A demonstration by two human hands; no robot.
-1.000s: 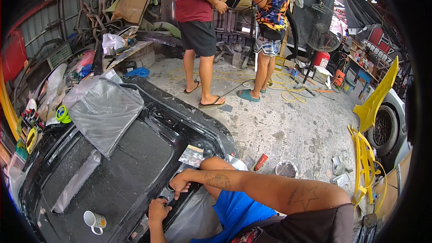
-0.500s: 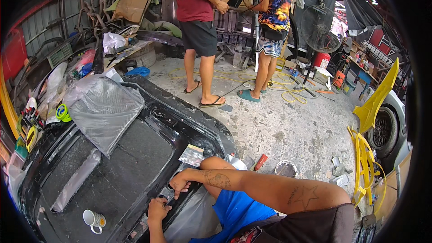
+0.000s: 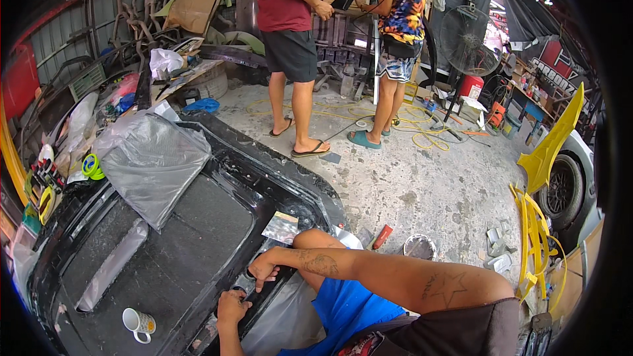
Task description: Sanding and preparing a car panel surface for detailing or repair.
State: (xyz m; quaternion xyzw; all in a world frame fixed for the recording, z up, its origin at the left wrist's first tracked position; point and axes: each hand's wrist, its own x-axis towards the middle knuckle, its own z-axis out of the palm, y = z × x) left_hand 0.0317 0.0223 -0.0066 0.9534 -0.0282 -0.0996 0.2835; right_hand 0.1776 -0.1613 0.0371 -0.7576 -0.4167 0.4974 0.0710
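A large black moulded panel (image 3: pixel 171 250), glossy along its raised border and dull inside, lies in front of me at the left. At its near right border my right hand (image 3: pixel 265 267) is bent over, fingers curled and one fingertip pointing down at the surface. Just below and left of it, my left hand (image 3: pixel 232 306) rests on the same border, fingers curled, thumb toward the right hand. A greyish patch of material shows between the hands; anything pinched in them is too small to make out. A small sheet of printed paper (image 3: pixel 281 227) lies on the border beyond my right hand.
A white patterned mug (image 3: pixel 138 324), a silvery strip (image 3: pixel 115 264) and a folded plastic-covered sheet (image 3: pixel 158 161) lie on the panel. Two people stand beyond it. A red tool (image 3: pixel 382 237) and a round tub (image 3: pixel 419 248) sit on the floor near yellow parts (image 3: pixel 531 237).
My hands stay in nearly the same place on the panel's border. The far person in the patterned shirt has shifted their hands and the dark item by them slightly.
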